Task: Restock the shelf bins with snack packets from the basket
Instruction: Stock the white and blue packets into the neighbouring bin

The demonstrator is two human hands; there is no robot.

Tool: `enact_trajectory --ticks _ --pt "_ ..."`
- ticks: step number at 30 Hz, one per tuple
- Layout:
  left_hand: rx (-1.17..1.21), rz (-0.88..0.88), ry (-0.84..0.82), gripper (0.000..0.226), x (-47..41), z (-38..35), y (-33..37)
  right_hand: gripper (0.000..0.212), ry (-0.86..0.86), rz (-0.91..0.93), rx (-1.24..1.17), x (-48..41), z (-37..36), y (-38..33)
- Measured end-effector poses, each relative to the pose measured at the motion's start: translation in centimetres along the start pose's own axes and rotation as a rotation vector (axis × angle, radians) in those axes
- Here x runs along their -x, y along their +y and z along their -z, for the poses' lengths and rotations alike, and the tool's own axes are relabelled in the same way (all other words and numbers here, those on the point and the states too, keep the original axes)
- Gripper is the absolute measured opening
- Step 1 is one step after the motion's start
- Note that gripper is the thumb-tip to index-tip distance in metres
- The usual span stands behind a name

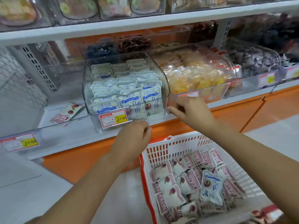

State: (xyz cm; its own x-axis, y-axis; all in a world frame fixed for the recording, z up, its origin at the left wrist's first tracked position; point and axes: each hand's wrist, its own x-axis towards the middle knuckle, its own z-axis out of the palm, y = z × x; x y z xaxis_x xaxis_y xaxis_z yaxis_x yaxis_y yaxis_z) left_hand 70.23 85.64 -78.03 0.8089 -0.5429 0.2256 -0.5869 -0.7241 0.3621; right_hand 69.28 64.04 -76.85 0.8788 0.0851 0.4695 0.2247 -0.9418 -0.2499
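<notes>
Rested the left hand (134, 139), curled on nothing, by the front lip of the bin (85, 94) and the right hand (191, 112), grip unclear, at its right corner, with the packets (176, 183) below in the basket (163, 149), nearer the right.

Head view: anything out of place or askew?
Yes. One blue-white packet lies among the pink packets in the basket. The clear bin of blue-white packets sits skewed, jutting forward past the neighbouring bins.
</notes>
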Motion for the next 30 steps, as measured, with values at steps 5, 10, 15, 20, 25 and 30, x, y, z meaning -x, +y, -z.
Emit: enact_trajectory --ticks 5,10,15,20,25,30 --pt "-0.106 0.028 -0.425 0.023 1.9 -4.9 0.4 0.034 -0.553 -0.467 0.093 10.2 -4.2 8.1" --pt "-0.174 0.092 -0.78 0.019 4.4 -9.5 -0.9 0.047 -0.827 -0.861 -0.038 20.2 -8.1 12.3" --pt "-0.211 0.103 -0.815 0.023 5.3 -10.5 -1.9 0.103 -0.9 -0.833 -0.057 24.7 -11.6 11.4" --pt "-0.246 0.098 -0.767 0.027 5.6 -10.2 -1.9 0.1 -0.871 -0.782 0.019 24.1 -12.0 11.8" --pt "-0.234 0.107 -0.75 0.03 6.1 -10.5 -2.2 0.096 -0.882 -0.859 0.082 23.9 -12.0 11.0" --pt "-0.176 0.132 -0.759 0.033 6.5 -10.5 -2.9 0.057 -0.847 -0.9 -0.097 22.4 -12.0 9.9"
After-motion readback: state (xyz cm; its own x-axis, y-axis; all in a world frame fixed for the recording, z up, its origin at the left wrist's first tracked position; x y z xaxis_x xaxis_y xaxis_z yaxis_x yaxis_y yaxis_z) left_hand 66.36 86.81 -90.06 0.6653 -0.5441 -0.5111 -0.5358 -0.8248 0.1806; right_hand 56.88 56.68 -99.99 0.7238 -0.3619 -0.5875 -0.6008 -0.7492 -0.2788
